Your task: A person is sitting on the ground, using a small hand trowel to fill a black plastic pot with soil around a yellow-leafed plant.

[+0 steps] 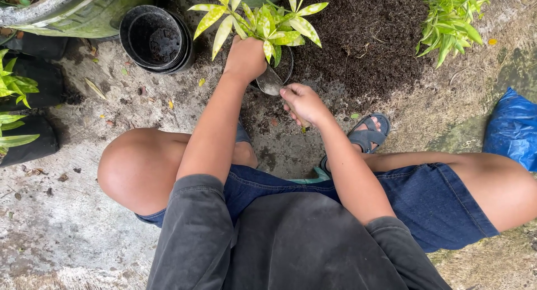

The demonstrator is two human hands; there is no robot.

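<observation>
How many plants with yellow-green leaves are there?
4, perhaps more out of frame. One plant in the pot under the left hand, one bush top right beside the soil pile, and two in black bags at the left edge.

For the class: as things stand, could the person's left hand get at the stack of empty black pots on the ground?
Probably yes. The stack of empty black pots stands just left of the left hand, with only bare ground between. But that hand is busy holding the plant.
</observation>
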